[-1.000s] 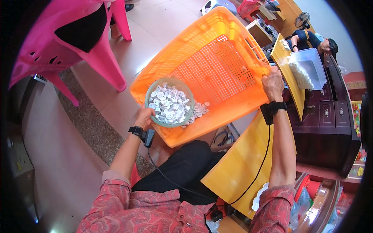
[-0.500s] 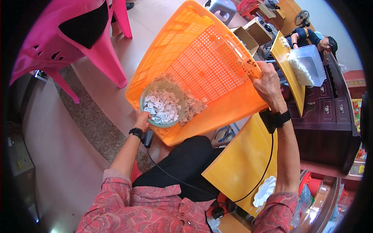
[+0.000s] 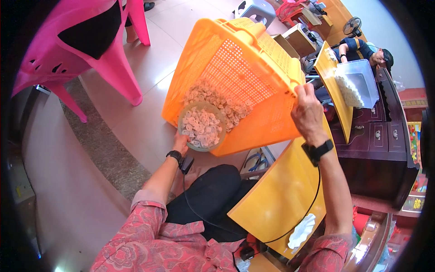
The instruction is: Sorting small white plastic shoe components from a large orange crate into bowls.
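Observation:
My right hand (image 3: 309,111) is closed on the rim at the right end of a large orange perforated plastic basket (image 3: 276,122), which is held tilted over my lap. A heap of small pale flat pieces (image 3: 235,109) lies inside on the basket's low side. At its near left corner, my left hand (image 3: 181,143) pinches the rim of a round greenish bowl (image 3: 205,148). White pieces (image 3: 201,124) of the same kind fill the bowl. Its underside is hidden.
A yellow board (image 3: 272,190) beside my knee carries a white scalloped dish (image 3: 302,232). To the left stands a pink plastic chair (image 3: 113,68). Across from me, a person (image 3: 353,47) sits by another yellow board (image 3: 333,90) and a clear bin (image 3: 360,84). A dark cabinet (image 3: 371,163) is at right.
The basket has tipped further, its far edge coming lower, and the loose pieces show more widely. The bowl and my left hand have shifted right and slightly up; my right hand has lowered with the rim.

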Available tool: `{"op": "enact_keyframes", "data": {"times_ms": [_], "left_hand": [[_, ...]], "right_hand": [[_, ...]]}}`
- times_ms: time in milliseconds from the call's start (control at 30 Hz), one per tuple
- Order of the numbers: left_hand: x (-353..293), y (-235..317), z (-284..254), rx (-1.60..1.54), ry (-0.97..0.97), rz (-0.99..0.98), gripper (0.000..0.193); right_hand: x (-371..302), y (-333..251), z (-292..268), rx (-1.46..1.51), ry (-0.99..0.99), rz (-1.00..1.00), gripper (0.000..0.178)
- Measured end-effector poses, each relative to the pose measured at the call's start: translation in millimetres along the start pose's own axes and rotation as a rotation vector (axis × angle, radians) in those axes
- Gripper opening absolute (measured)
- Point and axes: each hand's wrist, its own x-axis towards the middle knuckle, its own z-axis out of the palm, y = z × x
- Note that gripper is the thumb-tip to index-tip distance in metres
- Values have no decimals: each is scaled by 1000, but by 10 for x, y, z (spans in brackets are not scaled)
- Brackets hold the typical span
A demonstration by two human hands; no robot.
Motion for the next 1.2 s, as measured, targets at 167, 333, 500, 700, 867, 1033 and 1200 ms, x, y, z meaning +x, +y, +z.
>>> {"op": "enact_keyframes", "data": {"times_ms": [167,333,500,700,867,1033,1200], "left_hand": [[190,-133,-339,125,-10,-28,76],[-110,-111,41,85,-40,-62,68],[8,21,-199,74,-104,-32,67],[-236,149,155,4,74,-81,63],[-385,380,102,32,57,-44,61],[-381,493,-44,57,1,-7,65],[-611,653,75,38,-49,-55,69]], "right_hand": [[-114,-435,34,17,19,37,26],[-314,-358,13,-42,-16,50,35],[-209,-233,176,11,6,59,39],[-248,24,217,-12,-11,11,29],[59,361,248,115,-6,32,27],[456,898,362,125,-13,52,17],[681,1410,465,80,-142,135,25]]}}
